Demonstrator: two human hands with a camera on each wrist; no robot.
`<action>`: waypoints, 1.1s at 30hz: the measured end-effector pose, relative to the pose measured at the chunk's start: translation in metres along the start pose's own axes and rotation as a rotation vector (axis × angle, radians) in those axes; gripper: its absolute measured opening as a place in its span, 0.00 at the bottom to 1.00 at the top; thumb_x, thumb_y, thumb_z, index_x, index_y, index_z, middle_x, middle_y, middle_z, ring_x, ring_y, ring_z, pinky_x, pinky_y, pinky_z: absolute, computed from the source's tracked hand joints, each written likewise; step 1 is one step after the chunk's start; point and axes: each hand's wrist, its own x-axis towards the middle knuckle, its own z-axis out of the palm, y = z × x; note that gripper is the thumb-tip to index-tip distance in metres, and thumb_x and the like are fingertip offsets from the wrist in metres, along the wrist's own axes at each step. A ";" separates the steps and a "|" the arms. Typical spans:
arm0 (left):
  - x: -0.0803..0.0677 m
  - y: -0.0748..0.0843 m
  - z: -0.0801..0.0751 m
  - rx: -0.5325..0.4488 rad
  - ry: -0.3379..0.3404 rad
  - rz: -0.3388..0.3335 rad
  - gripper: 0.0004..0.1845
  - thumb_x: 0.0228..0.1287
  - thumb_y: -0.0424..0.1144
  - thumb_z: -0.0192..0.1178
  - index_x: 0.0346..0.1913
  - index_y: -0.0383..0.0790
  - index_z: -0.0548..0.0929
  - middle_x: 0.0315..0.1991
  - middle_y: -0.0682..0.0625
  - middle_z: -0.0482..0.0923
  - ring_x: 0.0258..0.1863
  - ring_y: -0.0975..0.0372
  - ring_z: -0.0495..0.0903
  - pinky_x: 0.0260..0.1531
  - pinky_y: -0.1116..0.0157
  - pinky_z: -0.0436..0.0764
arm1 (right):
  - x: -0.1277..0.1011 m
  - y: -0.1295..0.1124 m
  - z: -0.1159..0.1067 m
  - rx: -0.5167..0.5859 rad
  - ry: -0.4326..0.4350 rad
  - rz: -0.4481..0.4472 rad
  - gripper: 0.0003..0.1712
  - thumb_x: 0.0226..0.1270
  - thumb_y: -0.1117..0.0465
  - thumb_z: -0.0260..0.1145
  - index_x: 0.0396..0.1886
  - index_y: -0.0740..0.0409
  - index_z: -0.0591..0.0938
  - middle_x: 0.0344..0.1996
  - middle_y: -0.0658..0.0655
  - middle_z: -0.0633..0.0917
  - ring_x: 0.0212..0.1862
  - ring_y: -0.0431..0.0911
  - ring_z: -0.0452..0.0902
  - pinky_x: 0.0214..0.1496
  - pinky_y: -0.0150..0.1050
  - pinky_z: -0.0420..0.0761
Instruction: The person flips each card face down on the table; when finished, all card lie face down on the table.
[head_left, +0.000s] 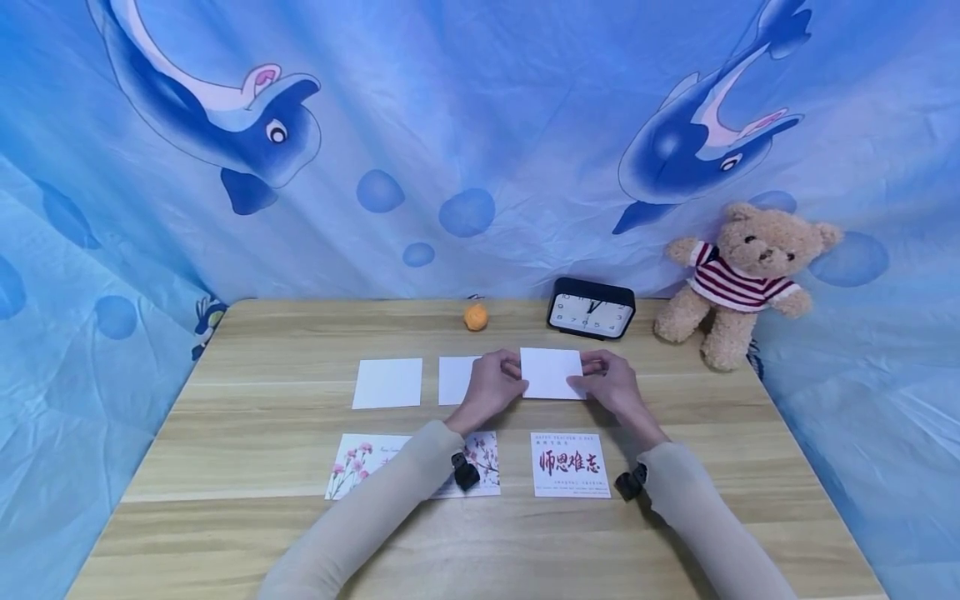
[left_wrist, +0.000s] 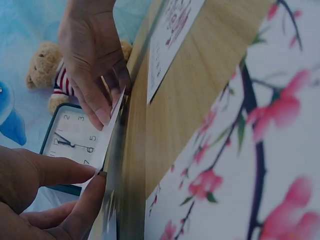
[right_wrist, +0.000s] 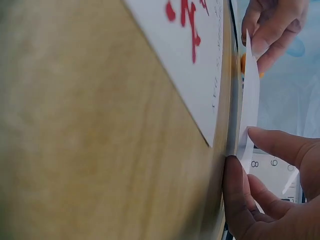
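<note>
Between both hands, a blank white square card (head_left: 551, 373) is held just over the far half of the table. My left hand (head_left: 491, 385) pinches its left edge between thumb and fingers. At the right edge, my right hand (head_left: 611, 385) pinches it the same way. In the wrist views the card (right_wrist: 251, 100) is seen nearly edge-on, slightly bent. Left of it lie two more blank white cards, one in full view (head_left: 387, 383) and one (head_left: 453, 379) partly behind my left hand. Nearer me lies a white card with red writing (head_left: 572, 465).
A pink-blossom print (head_left: 360, 467) lies at the near left, partly covered by my left forearm. Along the back stand a small orange ball-like item (head_left: 476, 317), a black-framed clock (head_left: 591, 308) and a teddy bear (head_left: 750, 275). A blue dolphin curtain (head_left: 480, 125) surrounds the wooden table (head_left: 262, 417).
</note>
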 end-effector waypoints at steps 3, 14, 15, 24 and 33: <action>0.001 0.000 0.001 0.027 0.006 0.004 0.24 0.56 0.28 0.74 0.58 0.30 0.83 0.42 0.41 0.89 0.40 0.53 0.90 0.46 0.60 0.90 | 0.002 0.000 0.001 -0.028 0.001 -0.015 0.31 0.64 0.60 0.77 0.66 0.58 0.78 0.56 0.64 0.83 0.51 0.52 0.80 0.39 0.31 0.82; 0.004 -0.001 0.001 0.088 0.003 -0.002 0.24 0.54 0.28 0.75 0.56 0.29 0.84 0.42 0.41 0.90 0.41 0.53 0.90 0.51 0.57 0.89 | 0.002 -0.006 0.000 -0.078 -0.021 -0.017 0.33 0.63 0.60 0.77 0.67 0.59 0.77 0.56 0.64 0.82 0.49 0.52 0.81 0.39 0.32 0.83; 0.004 0.000 0.001 0.091 0.002 -0.003 0.24 0.54 0.28 0.75 0.56 0.29 0.85 0.41 0.41 0.90 0.41 0.53 0.90 0.52 0.56 0.89 | 0.002 -0.006 0.001 -0.086 -0.020 -0.021 0.33 0.62 0.60 0.78 0.66 0.59 0.77 0.56 0.64 0.82 0.48 0.52 0.81 0.39 0.32 0.82; 0.005 0.004 0.001 0.134 -0.019 -0.035 0.18 0.55 0.29 0.75 0.50 0.31 0.87 0.40 0.43 0.89 0.41 0.55 0.87 0.52 0.55 0.87 | 0.003 -0.005 0.001 -0.163 -0.027 -0.035 0.35 0.61 0.59 0.79 0.67 0.61 0.78 0.54 0.63 0.83 0.48 0.52 0.80 0.44 0.34 0.79; 0.007 0.005 0.004 0.180 -0.028 -0.037 0.16 0.56 0.28 0.74 0.48 0.31 0.86 0.39 0.44 0.86 0.37 0.58 0.80 0.47 0.58 0.86 | 0.000 -0.005 0.000 -0.153 -0.052 0.001 0.35 0.66 0.54 0.75 0.71 0.58 0.76 0.56 0.62 0.82 0.49 0.51 0.81 0.45 0.35 0.81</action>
